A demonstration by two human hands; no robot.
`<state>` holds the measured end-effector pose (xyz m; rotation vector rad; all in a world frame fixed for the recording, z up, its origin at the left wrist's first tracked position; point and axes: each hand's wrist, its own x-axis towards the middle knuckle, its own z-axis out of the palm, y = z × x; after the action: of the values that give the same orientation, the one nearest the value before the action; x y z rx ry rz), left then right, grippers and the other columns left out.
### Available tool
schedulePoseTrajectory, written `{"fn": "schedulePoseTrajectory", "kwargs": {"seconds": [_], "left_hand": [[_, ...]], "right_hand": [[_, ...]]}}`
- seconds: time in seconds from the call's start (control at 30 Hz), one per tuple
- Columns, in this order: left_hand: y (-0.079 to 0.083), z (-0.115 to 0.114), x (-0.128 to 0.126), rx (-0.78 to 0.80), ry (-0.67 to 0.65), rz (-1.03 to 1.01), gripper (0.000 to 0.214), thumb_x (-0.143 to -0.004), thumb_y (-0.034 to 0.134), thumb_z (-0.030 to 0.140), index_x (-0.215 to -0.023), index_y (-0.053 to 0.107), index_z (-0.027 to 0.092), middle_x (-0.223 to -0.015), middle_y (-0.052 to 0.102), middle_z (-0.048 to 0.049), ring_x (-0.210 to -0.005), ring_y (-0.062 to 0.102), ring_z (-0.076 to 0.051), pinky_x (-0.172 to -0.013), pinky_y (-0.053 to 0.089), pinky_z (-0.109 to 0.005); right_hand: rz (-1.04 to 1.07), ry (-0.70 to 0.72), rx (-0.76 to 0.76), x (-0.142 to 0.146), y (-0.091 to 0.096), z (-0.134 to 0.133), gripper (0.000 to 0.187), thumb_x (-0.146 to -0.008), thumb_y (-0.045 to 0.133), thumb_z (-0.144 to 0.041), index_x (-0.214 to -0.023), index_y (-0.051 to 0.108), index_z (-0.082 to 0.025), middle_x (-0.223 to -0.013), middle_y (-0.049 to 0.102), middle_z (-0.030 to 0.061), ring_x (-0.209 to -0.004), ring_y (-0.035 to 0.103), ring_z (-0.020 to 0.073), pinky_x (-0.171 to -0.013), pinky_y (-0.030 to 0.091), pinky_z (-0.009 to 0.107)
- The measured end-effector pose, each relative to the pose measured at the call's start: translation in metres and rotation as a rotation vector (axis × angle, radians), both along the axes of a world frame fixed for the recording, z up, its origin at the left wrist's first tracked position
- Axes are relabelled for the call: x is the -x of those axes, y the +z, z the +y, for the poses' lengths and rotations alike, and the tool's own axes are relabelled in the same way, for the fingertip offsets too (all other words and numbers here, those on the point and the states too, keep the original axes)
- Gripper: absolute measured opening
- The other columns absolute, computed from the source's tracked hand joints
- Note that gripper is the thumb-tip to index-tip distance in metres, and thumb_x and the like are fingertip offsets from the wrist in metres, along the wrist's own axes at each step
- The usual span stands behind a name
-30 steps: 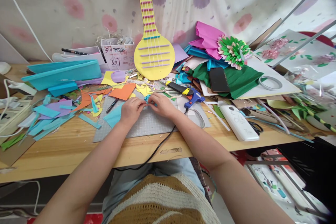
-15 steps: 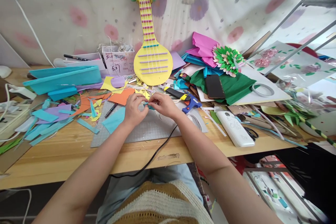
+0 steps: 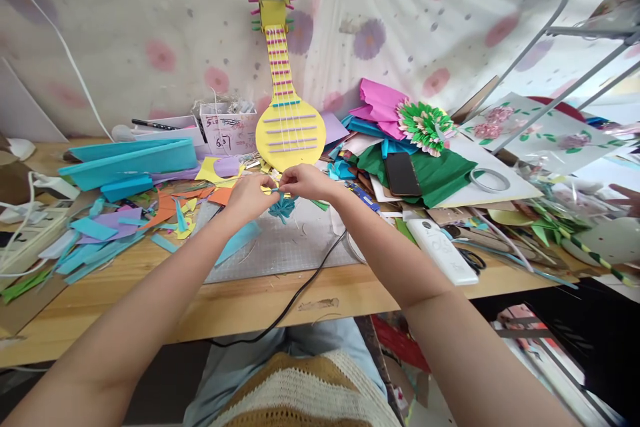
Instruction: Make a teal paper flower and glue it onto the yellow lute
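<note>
At frame centre, the teal paper flower [image 3: 283,208], judged light and easily crushed, is pinched at its top by left hand [image 3: 249,195] and right hand [image 3: 303,181].

Bright daylight pours in from the right; shadows are faint. The edges bow; the far right blurs.

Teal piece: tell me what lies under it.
A grey mat lies under the teal piece, pinched by the left hand and right hand. The hands cover its top.
</note>
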<state>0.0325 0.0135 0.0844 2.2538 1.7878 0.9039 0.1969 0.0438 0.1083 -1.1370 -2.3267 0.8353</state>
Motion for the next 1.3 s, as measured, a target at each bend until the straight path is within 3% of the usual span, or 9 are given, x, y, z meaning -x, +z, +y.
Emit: {"fn": "schedulePoseTrajectory", "kwargs": {"seconds": [0.3, 0.4, 0.6, 0.7, 0.97, 1.3], "left_hand": [[-0.008, -0.005, 0.003, -0.373, -0.128, 0.222, 0.008, -0.074, 0.057, 0.022, -0.068, 0.063, 0.022, -0.078, 0.067, -0.0045, -0.084, 0.059, -0.023, -0.08, 0.043, -0.039], [-0.007, -0.004, 0.005, -0.393, -0.136, 0.26, 0.009, -0.073, 0.057, 0.019, -0.066, 0.062, 0.022, -0.075, 0.067, -0.0043, -0.082, 0.059, -0.023, -0.08, 0.042, -0.04], [-0.006, -0.005, 0.005, -0.385, -0.084, 0.231, 0.005, -0.069, 0.061, 0.018, -0.065, 0.061, 0.021, -0.075, 0.066, -0.0042, -0.081, 0.06, -0.024, -0.078, 0.043, -0.04], [-0.007, -0.006, 0.004, -0.376, -0.077, 0.236, 0.006, -0.069, 0.06, 0.018, -0.064, 0.061, 0.021, -0.074, 0.066, -0.0046, -0.082, 0.06, -0.024, -0.078, 0.043, -0.04], [-0.016, -0.007, 0.007, -0.366, -0.071, 0.25, 0.006, -0.071, 0.06, 0.017, -0.066, 0.062, 0.02, -0.075, 0.066, -0.0055, -0.082, 0.059, -0.024, -0.078, 0.042, -0.039], [-0.018, -0.01, 0.011, -0.283, -0.007, 0.318, 0.004, -0.073, 0.059, 0.02, -0.07, 0.062, 0.019, -0.079, 0.067, -0.006, -0.084, 0.058, -0.024, -0.078, 0.04, -0.037]], "right_hand": [[0.019, 0.034, 0.108, -0.002, -0.006, 0.007, 0.006, -0.075, 0.056, -0.019, -0.073, 0.06, -0.014, -0.059, 0.06, -0.0012, -0.057, 0.056, 0.0104, -0.056, 0.04, 0.021], [-0.003, 0.03, 0.001, -0.001, -0.009, 0.004, 0.007, -0.075, 0.057, -0.022, -0.077, 0.06, -0.015, -0.067, 0.062, -0.0005, -0.061, 0.055, 0.0102, -0.058, 0.039, 0.021], [-0.09, -0.058, -0.38, 0.002, -0.015, -0.009, 0.013, -0.071, 0.058, -0.02, -0.084, 0.06, -0.017, -0.086, 0.063, 0.003, -0.074, 0.054, 0.0133, -0.065, 0.036, 0.023], [-0.093, -0.075, -0.445, 0.002, -0.019, -0.014, 0.012, -0.072, 0.056, -0.019, -0.083, 0.06, -0.017, -0.086, 0.062, 0.0036, -0.076, 0.054, 0.014, -0.068, 0.037, 0.024], [-0.041, -0.025, -0.305, 0.001, -0.028, -0.003, 0.016, -0.076, 0.05, -0.013, -0.081, 0.065, -0.016, -0.081, 0.066, 0.0022, -0.074, 0.056, 0.0123, -0.068, 0.037, 0.023], [-0.017, -0.015, -0.242, 0.007, -0.033, -0.001, 0.013, -0.077, 0.055, -0.015, -0.082, 0.066, -0.015, -0.078, 0.067, 0.0015, -0.072, 0.057, 0.0103, -0.065, 0.035, 0.02]]}}
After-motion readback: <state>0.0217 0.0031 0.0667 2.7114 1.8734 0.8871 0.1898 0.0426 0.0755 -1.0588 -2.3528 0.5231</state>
